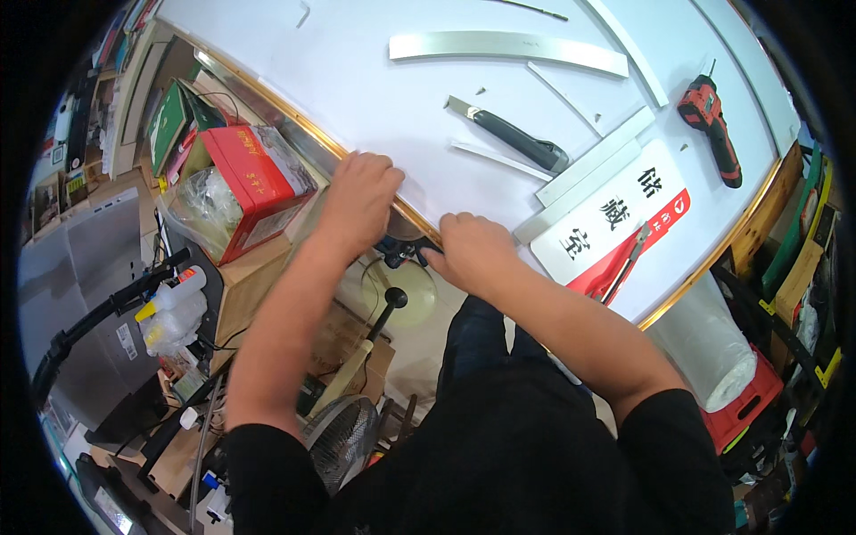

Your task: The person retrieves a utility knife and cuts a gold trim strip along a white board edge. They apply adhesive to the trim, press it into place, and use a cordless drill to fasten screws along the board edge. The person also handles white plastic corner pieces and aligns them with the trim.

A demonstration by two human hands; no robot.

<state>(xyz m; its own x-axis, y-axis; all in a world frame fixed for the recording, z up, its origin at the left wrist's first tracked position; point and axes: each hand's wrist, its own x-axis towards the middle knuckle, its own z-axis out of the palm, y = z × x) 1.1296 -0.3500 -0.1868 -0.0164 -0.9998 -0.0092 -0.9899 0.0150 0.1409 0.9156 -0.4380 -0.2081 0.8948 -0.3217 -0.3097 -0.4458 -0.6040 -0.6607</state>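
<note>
My left hand (361,201) and my right hand (477,254) are a short way apart at the near edge of a white tabletop (294,67) with a gold-coloured edge trim (415,218). The fingers of both hands curl over this trim and grip it. Between them, just under the edge, a dark object (397,252) shows in part; its kind is unclear. To the right of my right hand lies a white and red sign plate (615,209) with black characters. A utility knife (513,134) with a dark handle rests farther in on the tabletop.
Flat metal strips (508,49) and a red and black cordless drill (711,125) lie on the tabletop. A slim cutter (627,263) is on the sign plate. Left of the table stand a red box (254,187) and a fan (343,437); a plastic-wrapped roll (709,348) is at the right.
</note>
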